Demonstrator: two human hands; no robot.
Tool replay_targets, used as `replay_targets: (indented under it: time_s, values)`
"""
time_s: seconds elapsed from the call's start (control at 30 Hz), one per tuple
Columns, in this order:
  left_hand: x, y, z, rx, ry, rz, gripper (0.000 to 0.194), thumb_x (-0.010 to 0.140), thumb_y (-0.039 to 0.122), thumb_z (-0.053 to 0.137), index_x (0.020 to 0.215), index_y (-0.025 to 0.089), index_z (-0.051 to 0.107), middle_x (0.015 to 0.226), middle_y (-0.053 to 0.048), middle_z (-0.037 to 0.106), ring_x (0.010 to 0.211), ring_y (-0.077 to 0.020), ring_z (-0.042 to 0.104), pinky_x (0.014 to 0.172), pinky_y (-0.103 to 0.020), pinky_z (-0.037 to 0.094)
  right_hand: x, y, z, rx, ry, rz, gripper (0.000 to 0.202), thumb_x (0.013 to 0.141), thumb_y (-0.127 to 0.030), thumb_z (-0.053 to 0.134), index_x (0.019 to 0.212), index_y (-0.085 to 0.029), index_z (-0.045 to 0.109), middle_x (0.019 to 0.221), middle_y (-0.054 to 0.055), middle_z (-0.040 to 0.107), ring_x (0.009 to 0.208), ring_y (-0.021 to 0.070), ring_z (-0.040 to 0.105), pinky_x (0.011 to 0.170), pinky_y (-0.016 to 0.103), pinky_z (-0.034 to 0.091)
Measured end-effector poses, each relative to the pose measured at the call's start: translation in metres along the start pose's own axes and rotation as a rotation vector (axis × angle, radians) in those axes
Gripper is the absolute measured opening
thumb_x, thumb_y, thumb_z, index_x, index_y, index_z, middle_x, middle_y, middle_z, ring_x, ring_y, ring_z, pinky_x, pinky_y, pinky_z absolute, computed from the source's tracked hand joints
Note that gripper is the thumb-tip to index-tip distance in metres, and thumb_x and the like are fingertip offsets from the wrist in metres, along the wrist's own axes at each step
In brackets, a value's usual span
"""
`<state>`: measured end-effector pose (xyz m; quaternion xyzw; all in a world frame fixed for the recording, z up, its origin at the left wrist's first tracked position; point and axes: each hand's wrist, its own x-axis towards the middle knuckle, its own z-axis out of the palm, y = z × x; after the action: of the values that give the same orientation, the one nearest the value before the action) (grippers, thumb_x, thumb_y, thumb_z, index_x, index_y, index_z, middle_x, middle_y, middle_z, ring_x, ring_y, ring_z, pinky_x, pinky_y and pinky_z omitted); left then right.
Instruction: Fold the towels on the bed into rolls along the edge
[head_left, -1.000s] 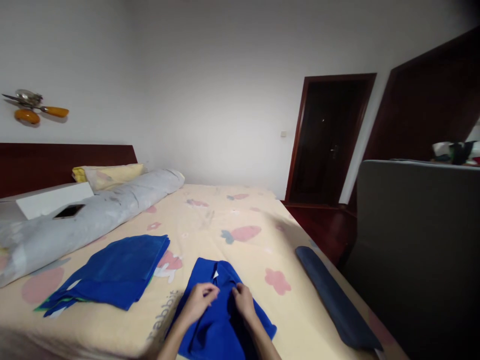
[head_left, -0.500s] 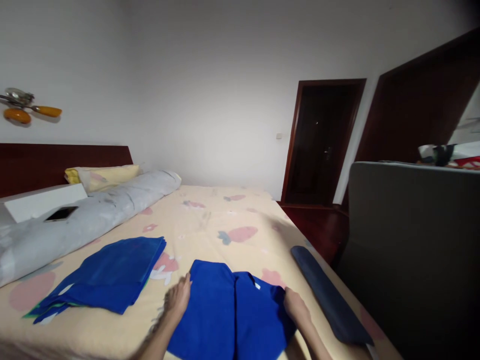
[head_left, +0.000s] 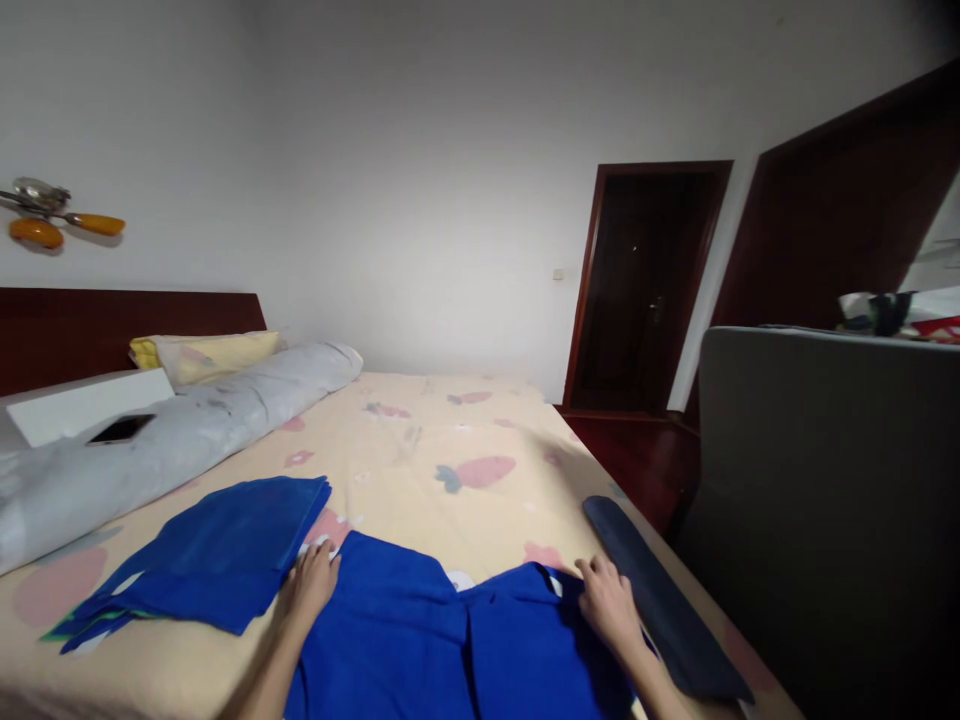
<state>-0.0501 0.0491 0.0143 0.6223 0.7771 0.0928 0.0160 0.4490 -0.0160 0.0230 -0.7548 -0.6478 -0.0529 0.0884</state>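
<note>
A blue garment [head_left: 405, 625] lies spread on the bed in front of me, with a dark seam or opening down its middle and a small white tag near the right side of its upper edge. At its upper left corner, my left hand [head_left: 315, 580] rests with the fingers apart. My right hand [head_left: 609, 605] lies on the right edge of the garment, fingers slightly bent and spread. To the left is a folded blue cloth piece [head_left: 225, 550] with green edging, close to my left forearm. The garment's lower part runs out of view.
A patterned bedsheet [head_left: 405, 430] covers the bed. Along the right edge lies a long dark-blue flat piece [head_left: 660, 600]. A grey rolled bundle [head_left: 225, 420] bears a phone [head_left: 122, 429], beside a white box [head_left: 90, 405] and a yellow pillow [head_left: 225, 352]. A dark panel [head_left: 817, 500] stands at right.
Both hands have moved outward, the left one further left, and their fingers have loosened. The blue garment now lies wider and flatter, its two halves spread apart at the top.
</note>
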Motion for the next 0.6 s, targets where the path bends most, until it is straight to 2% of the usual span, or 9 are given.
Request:
replay_targets:
  time_s: [0.1,0.2,0.3,0.4,0.47,0.6]
  values:
    - [0.016,0.021,0.007,-0.075,0.001,0.027,0.029,0.094,0.019,0.037,0.1,0.021,0.065,0.118,-0.008,0.067,0.116,-0.0178,0.057,0.096,-0.027,0.039,0.007,-0.011,0.006,0.114,-0.105,-0.025,0.03,0.089,-0.02,0.042,0.11,-0.016,0.063,0.105,0.014,0.069,0.103,0.0267,0.064,0.083,0.033,0.043]
    - [0.026,0.033,0.017,-0.147,-0.011,0.029,0.021,0.089,0.019,0.046,0.086,0.024,0.066,0.11,-0.002,0.071,0.112,-0.0169,0.06,0.095,-0.026,0.04,0.01,-0.012,0.015,0.15,-0.166,0.026,0.033,0.09,-0.038,0.048,0.109,-0.016,0.064,0.099,0.014,0.073,0.094,0.0292,0.069,0.07,0.032,0.046]
    - [0.033,0.033,0.025,-0.21,-0.003,0.007,0.019,0.087,0.021,0.049,0.084,0.025,0.067,0.11,-0.001,0.072,0.114,-0.0196,0.059,0.096,-0.031,0.041,0.01,-0.006,0.022,0.182,-0.167,0.045,0.032,0.084,-0.031,0.057,0.111,-0.017,0.064,0.102,0.015,0.073,0.098,0.0296,0.068,0.074,0.032,0.046]
    - [0.04,0.026,0.03,-0.269,0.025,-0.028,0.02,0.086,0.02,0.049,0.092,0.023,0.068,0.117,-0.004,0.07,0.119,-0.0217,0.058,0.099,-0.033,0.041,0.012,0.004,0.023,0.231,-0.137,0.074,0.022,0.082,-0.017,0.052,0.097,-0.016,0.069,0.097,0.015,0.073,0.098,0.0285,0.068,0.081,0.033,0.045]
    - [0.047,0.02,0.032,-0.311,0.045,-0.039,0.024,0.085,0.019,0.048,0.098,0.021,0.069,0.12,-0.006,0.07,0.119,-0.0216,0.058,0.101,-0.033,0.041,0.017,0.012,0.021,0.295,-0.119,0.11,0.021,0.081,-0.014,0.05,0.089,-0.016,0.07,0.094,0.015,0.073,0.097,0.0284,0.068,0.081,0.033,0.045]
    - [0.064,0.009,0.03,-0.409,0.086,0.003,0.031,0.086,0.017,0.042,0.1,0.018,0.07,0.118,-0.006,0.071,0.115,-0.0158,0.061,0.101,-0.025,0.042,0.037,0.031,0.015,0.514,-0.124,0.227,0.029,0.085,-0.018,0.042,0.093,-0.016,0.07,0.081,0.01,0.075,0.072,0.0209,0.072,0.067,0.027,0.05]
